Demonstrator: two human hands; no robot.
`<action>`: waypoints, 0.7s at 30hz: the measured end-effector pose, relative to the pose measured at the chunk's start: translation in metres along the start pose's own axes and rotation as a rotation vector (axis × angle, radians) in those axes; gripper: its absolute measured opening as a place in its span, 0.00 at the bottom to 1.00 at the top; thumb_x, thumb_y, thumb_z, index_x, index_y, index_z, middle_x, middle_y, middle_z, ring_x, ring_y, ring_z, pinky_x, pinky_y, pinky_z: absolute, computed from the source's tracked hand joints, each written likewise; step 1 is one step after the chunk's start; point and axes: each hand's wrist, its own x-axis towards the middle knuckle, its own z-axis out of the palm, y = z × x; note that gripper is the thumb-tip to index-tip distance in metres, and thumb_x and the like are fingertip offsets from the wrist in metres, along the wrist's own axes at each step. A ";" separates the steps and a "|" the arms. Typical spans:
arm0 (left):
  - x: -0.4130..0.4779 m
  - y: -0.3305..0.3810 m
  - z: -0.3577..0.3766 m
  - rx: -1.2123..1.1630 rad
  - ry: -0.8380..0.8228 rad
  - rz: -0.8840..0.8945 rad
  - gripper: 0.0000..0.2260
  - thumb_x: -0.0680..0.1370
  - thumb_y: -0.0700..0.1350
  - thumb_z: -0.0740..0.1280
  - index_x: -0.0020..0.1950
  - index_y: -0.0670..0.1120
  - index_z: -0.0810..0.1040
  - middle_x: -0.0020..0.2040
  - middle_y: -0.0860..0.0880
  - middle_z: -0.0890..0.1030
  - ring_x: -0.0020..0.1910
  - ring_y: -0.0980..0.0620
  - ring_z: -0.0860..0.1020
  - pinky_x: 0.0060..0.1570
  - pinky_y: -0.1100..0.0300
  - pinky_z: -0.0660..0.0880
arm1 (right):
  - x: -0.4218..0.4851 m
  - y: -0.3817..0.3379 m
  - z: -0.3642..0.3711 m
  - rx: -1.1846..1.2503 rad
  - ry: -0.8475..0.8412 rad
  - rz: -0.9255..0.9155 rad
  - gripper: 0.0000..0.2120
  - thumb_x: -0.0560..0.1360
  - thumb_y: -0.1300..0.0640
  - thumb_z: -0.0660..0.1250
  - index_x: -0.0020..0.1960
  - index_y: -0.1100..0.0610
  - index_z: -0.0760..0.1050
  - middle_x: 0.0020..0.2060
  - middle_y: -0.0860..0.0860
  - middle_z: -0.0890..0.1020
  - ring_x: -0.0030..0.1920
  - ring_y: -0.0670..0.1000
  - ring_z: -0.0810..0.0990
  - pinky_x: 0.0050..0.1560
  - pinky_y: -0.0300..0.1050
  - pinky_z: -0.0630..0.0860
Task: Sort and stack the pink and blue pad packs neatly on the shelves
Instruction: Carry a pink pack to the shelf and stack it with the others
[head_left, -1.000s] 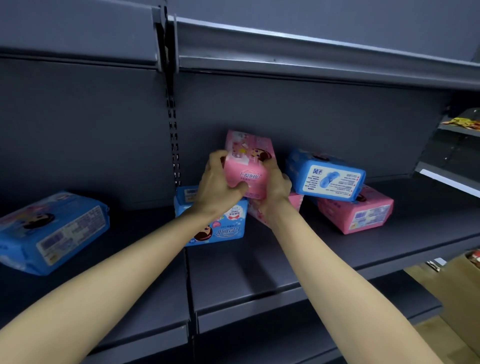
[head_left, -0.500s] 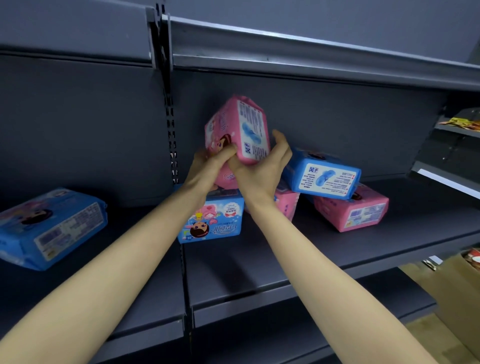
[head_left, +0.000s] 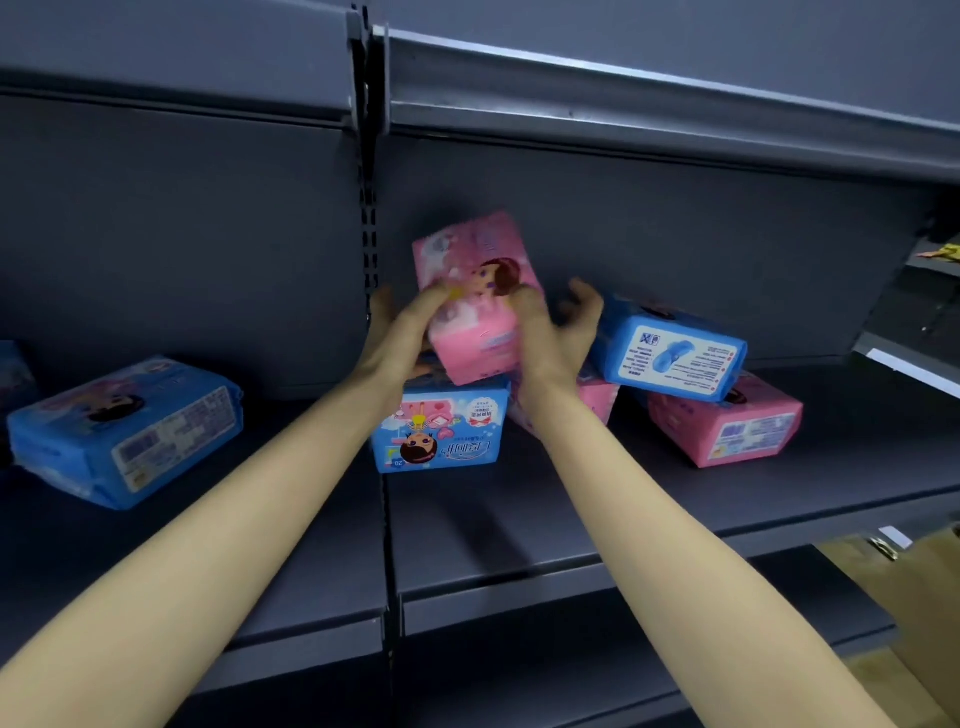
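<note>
I hold a pink pad pack (head_left: 475, 296) tilted in the air in front of the shelf's back wall. My left hand (head_left: 402, 332) grips its left side, thumb across the front. My right hand (head_left: 556, 332) touches its right edge with the thumb side, and its fingers curl loosely clear of the pack. Right below stands a blue pack (head_left: 441, 431) on the shelf (head_left: 675, 499). A second pink pack (head_left: 597, 400) shows behind my right wrist. Further right, a blue pack (head_left: 670, 348) lies on top of a pink pack (head_left: 727, 426).
A blue pack (head_left: 124, 431) lies on the left shelf section, with another blue one (head_left: 10, 374) cut off by the frame's left edge. An upper shelf (head_left: 623, 104) overhangs. A cardboard box (head_left: 924, 587) stands low at the right. A slotted upright (head_left: 369, 223) divides the sections.
The pink pack rose off the pile and turned in my hands, so its cartoon face now points at me. My right hand's fingers have come off the pack.
</note>
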 end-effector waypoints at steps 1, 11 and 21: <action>0.001 0.001 -0.004 -0.010 0.008 0.010 0.37 0.71 0.60 0.67 0.73 0.47 0.55 0.63 0.46 0.74 0.53 0.48 0.77 0.56 0.48 0.74 | 0.005 -0.002 -0.001 0.076 0.037 0.146 0.16 0.67 0.56 0.72 0.52 0.57 0.72 0.52 0.54 0.76 0.51 0.52 0.76 0.54 0.46 0.73; -0.005 0.001 -0.014 0.278 -0.135 0.307 0.50 0.56 0.57 0.71 0.73 0.58 0.49 0.71 0.48 0.62 0.69 0.51 0.64 0.69 0.49 0.63 | 0.019 -0.017 -0.019 0.205 -0.216 0.770 0.22 0.78 0.39 0.54 0.53 0.53 0.78 0.41 0.53 0.82 0.42 0.53 0.81 0.36 0.47 0.81; 0.012 0.000 -0.021 0.145 -0.106 0.334 0.50 0.66 0.28 0.73 0.76 0.44 0.41 0.62 0.55 0.68 0.54 0.64 0.73 0.46 0.74 0.74 | 0.020 -0.022 -0.030 -0.067 -0.413 0.908 0.27 0.76 0.35 0.53 0.48 0.57 0.78 0.33 0.56 0.83 0.27 0.56 0.82 0.24 0.42 0.77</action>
